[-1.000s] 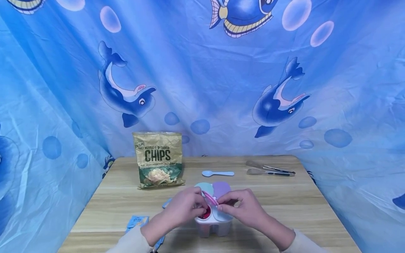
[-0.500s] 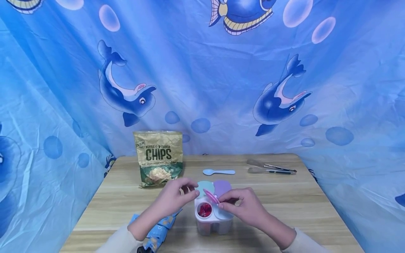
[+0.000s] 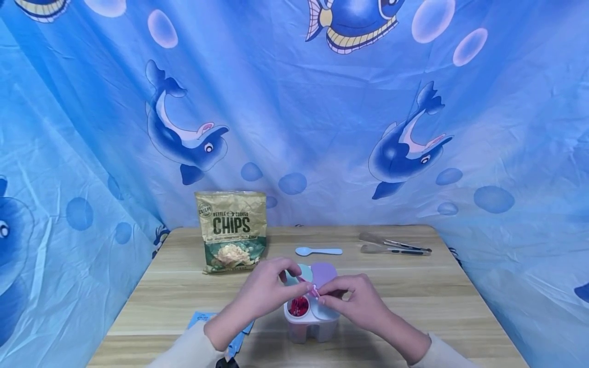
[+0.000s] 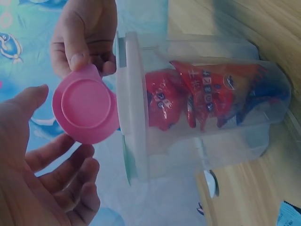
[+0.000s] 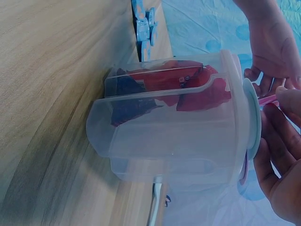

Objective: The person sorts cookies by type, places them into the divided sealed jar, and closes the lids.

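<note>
A clear container with several sections stands on the table, red packets inside one of them. Its round pink lid is flipped up, leaving that opening uncovered. Thumb and fingers of my right hand pinch the lid's tab. My left hand is at the lid's other side; in the left wrist view its fingertips lie by the lower edge, the thumb spread apart from it. The purple lid, the light blue lid and the teal lid lie down over other sections.
Several blue packets lie left of the container, partly behind my left sleeve. A chips bag stands at the back left. Behind the container lie a light blue spoon and, farther right, tongs. A printed blue curtain surrounds the table.
My left hand has left the opening over the red packets, drawn back to the left, then come in to the pink lid. My right hand has stayed at the lid.
</note>
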